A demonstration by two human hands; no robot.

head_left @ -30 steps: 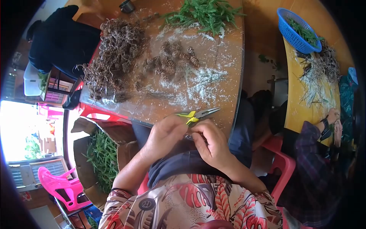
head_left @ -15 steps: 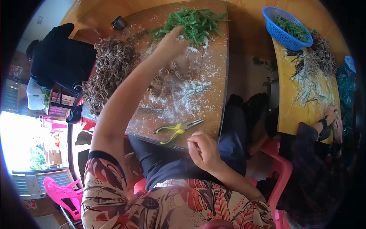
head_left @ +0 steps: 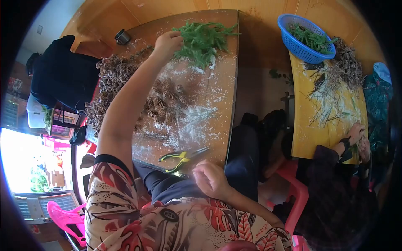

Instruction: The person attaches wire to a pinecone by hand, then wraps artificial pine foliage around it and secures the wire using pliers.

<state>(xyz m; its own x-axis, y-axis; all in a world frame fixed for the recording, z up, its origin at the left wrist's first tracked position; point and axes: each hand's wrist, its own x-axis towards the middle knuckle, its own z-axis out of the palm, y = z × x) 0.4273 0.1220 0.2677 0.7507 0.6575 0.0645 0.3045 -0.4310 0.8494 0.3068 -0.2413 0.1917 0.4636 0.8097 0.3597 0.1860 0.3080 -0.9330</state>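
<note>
Sprigs (head_left: 205,42) lie near the table (head_left: 217,138)'s far edge, left hand (head_left: 168,43) against them, grip unclear; pliers (head_left: 182,157) lie by the near edge beside the curled right hand (head_left: 211,179), contents hidden.

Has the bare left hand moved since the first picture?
Yes: the left hand crossed the glossy brown table, from near edge to the feathery green sprigs at the far end.

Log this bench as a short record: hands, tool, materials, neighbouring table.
Left hand: at the left edge of the green sprigs; grip unclear
Right hand: curled near the pliers; contents hidden
Tool: pliers, yellow-handled, lying on the brown table
Pine cones: clustered between sprigs and pliers
Neighbouring yellow table: blue basket holding greenery
</note>
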